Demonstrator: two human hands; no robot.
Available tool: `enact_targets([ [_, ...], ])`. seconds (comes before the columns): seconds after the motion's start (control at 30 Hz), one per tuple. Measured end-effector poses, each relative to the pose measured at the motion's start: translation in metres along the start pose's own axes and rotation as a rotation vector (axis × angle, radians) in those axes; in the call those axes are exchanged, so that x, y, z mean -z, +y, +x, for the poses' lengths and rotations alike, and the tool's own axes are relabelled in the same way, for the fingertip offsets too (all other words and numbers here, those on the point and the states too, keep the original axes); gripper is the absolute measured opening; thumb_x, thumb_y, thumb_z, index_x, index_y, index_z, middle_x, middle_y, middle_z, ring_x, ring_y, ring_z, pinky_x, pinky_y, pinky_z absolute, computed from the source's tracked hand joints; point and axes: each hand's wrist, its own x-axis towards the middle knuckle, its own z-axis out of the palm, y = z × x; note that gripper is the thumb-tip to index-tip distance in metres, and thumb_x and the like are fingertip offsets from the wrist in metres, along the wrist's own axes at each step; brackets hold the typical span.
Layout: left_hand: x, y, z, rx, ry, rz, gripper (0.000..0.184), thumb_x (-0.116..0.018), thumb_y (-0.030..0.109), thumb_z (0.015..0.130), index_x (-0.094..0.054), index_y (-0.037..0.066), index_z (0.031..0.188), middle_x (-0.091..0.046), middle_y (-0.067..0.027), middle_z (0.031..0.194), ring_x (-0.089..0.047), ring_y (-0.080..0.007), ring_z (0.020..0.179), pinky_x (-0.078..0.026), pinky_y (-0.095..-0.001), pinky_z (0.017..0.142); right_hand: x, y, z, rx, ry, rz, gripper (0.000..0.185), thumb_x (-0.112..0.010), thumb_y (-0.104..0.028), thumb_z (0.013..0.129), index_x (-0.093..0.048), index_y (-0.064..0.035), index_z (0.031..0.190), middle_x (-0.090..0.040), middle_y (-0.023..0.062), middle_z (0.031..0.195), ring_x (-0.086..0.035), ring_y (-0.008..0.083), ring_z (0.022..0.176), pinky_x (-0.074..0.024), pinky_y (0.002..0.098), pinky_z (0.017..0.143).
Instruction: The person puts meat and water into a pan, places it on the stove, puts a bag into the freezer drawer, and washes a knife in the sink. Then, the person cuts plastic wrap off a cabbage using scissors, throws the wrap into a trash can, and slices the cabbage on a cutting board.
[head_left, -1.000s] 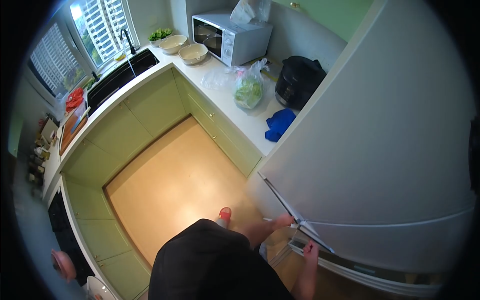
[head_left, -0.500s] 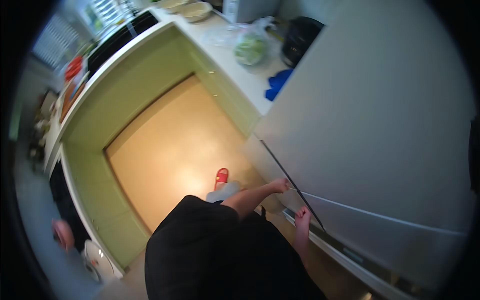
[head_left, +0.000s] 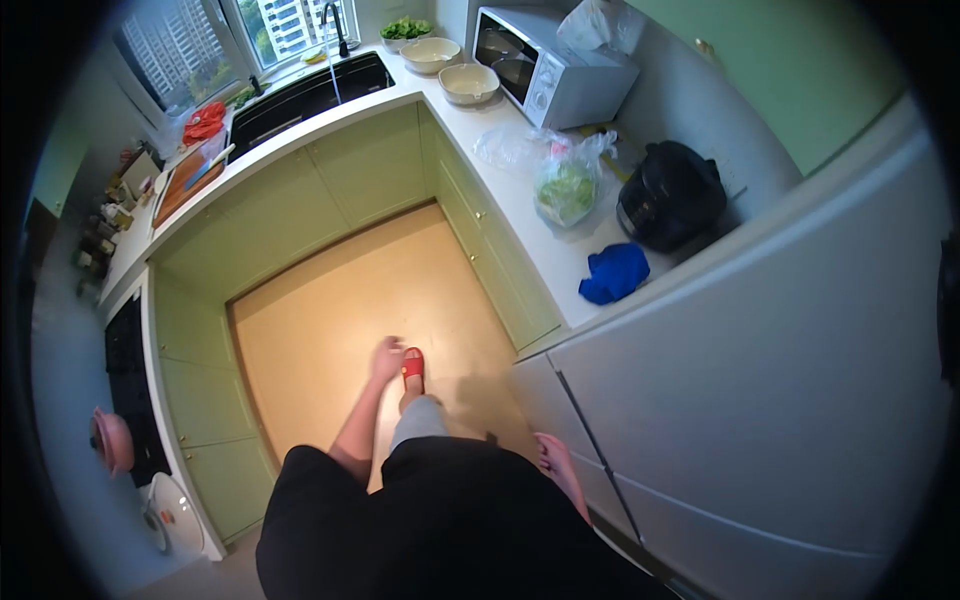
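My left hand (head_left: 388, 358) hangs over the floor, slightly blurred, with its fingers partly apart and nothing seen in it. In the picture it overlaps the edge of my red slipper (head_left: 413, 362). Beside the silver refrigerator (head_left: 740, 430), my right hand (head_left: 556, 462) hangs low with its fingers curled in and no object showing in them. The refrigerator doors are closed, and a dark vertical seam runs between them.
A bag of green vegetable (head_left: 568, 190), a blue cloth (head_left: 614, 273), a black cooker (head_left: 672, 195), a microwave (head_left: 555, 70) and bowls (head_left: 468, 84) stand on the right counter. Water runs into the black sink (head_left: 300, 110). A knife (head_left: 210, 168) lies on a cutting board (head_left: 185, 190). A pink pot (head_left: 113, 440) sits left.
Both hands have come away from the refrigerator door seam. My left hand has swung left over the floor, my right hand has dropped back, and the view has moved toward the sink.
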Motion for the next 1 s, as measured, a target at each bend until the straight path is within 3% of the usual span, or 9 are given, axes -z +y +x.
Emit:
enact_targets([
  [0.1,0.102,0.004,0.038,0.192,0.304,-0.176,0.029,-0.056,0.017,0.094,-0.06,0.001,0.117,-0.066,-0.0126,0.097,-0.065,-0.0181,0.077,-0.055,-0.0337,0.064,-0.073,-0.086,0.029,0.087,-0.083,-0.105,0.023,-0.052,-0.019,0.1,-0.065,-0.0074,0.116,-0.044,-0.0063,0.065,-0.036,0.0048,0.049,-0.0278,0.0205,0.045],
  [0.3,0.183,0.029,0.162,0.177,0.37,-0.303,0.027,-0.058,0.017,0.095,-0.06,0.002,0.118,-0.064,-0.0093,0.103,-0.063,-0.0165,0.075,-0.054,-0.0301,0.069,-0.21,-0.249,0.117,0.418,-0.027,-0.409,0.024,-0.055,-0.019,0.1,-0.067,-0.0073,0.116,-0.05,-0.0053,0.068,-0.044,0.005,0.055,-0.0344,0.0208,0.048],
  [0.47,0.154,0.088,0.24,0.04,0.071,-0.292,0.027,-0.06,0.018,0.096,-0.06,0.004,0.119,-0.065,-0.0088,0.104,-0.063,-0.015,0.076,-0.054,-0.0296,0.068,-0.274,-0.399,0.116,0.687,0.03,-0.353,0.024,-0.057,-0.02,0.1,-0.066,-0.006,0.118,-0.055,-0.0035,0.071,-0.049,0.0047,0.059,-0.0393,0.0205,0.053],
  [0.63,0.08,0.211,0.298,-0.114,-0.239,-0.363,0.026,-0.059,0.012,0.095,-0.06,0.004,0.12,-0.067,-0.0089,0.106,-0.063,-0.0151,0.076,-0.053,-0.0295,0.067,-0.269,-0.541,0.152,0.87,0.127,-0.439,0.023,-0.056,-0.019,0.101,-0.066,-0.0054,0.116,-0.059,-0.0009,0.072,-0.052,0.0047,0.062,-0.0407,0.0204,0.054],
  [0.7,0.037,0.271,0.322,-0.228,-0.355,-0.38,0.028,-0.059,0.01,0.093,-0.059,0.004,0.121,-0.067,-0.0114,0.107,-0.064,-0.0174,0.076,-0.053,-0.0313,0.068,-0.264,-0.597,0.203,1.049,0.227,-0.545,0.022,-0.061,-0.018,0.097,-0.068,-0.0056,0.114,-0.063,0.0031,0.072,-0.058,0.0112,0.064,-0.0451,0.0256,0.056],
  [0.8,-0.008,0.36,0.342,-0.545,-0.429,-0.475,0.026,-0.059,0.003,0.092,-0.059,0.001,0.118,-0.065,-0.0129,0.109,-0.066,-0.0205,0.083,-0.055,-0.0325,0.074,-0.255,-0.649,0.293,1.116,0.618,-1.208,0.06,-0.076,-0.028,0.081,-0.054,-0.0096,0.134,-0.067,0.015,0.103,-0.065,0.0269,0.09,-0.0522,0.0375,0.077],
  [0.87,-0.04,0.396,0.367,-0.708,-0.383,-0.333,0.026,-0.059,0.002,0.09,-0.059,0.001,0.116,-0.064,-0.0145,0.108,-0.067,-0.0238,0.088,-0.055,-0.0341,0.076,-0.257,-0.66,0.317,1.101,1.045,-1.664,0.087,-0.082,-0.034,0.071,-0.042,-0.014,0.145,-0.062,0.0196,0.122,-0.063,0.0338,0.106,-0.0515,0.0424,0.089],
  [0.9,-0.053,0.41,0.376,-0.787,-0.359,-0.262,0.026,-0.059,0.002,0.089,-0.059,0.001,0.115,-0.063,-0.0153,0.108,-0.067,-0.0255,0.09,-0.055,-0.0348,0.078,-0.25,-0.668,0.321,0.922,0.891,-1.713,0.094,-0.084,-0.036,0.068,-0.038,-0.0141,0.147,-0.06,0.0196,0.126,-0.062,0.0345,0.109,-0.0505,0.0422,0.092],
  [1.0,-0.093,0.438,0.406,-0.68,-0.448,-0.274,0.025,-0.059,0.004,0.088,-0.058,0.004,0.113,-0.061,-0.018,0.107,-0.066,-0.0336,0.093,-0.053,-0.0418,0.08,-0.24,-0.699,0.338,0.42,0.43,-1.756,0.115,-0.087,-0.041,0.059,-0.027,-0.0144,0.154,-0.053,0.0196,0.138,-0.057,0.0365,0.12,-0.0476,0.0417,0.1],
])
